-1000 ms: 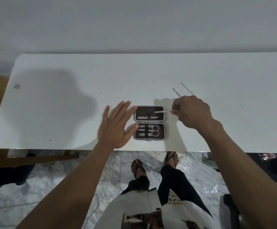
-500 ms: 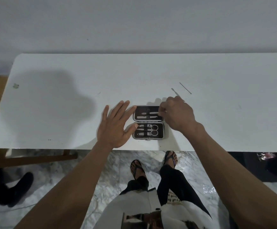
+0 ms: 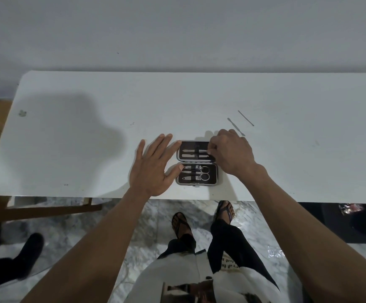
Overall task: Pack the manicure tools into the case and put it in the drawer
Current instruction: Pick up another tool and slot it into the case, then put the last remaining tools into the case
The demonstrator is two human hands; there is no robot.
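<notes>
pinching a slim metal tool (image 3: pixel 196 151) in right hand (image 3: pixel 232 153), left hand (image 3: pixel 153 167) flat, released, beside open rectangular case (image 3: pixel 197 162)

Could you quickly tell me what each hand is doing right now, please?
Left hand: open, flat on the table beside the case, holding nothing.
Right hand: fingers pinched on a thin tool in the case's far half.

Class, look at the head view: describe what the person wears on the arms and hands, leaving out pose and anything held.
Nothing shows on either arm: both forearms are bare to the frame edge, no sleeves in view. The left hand and right hand have no gloves, and no rings, watch or bracelets are visible.
</notes>
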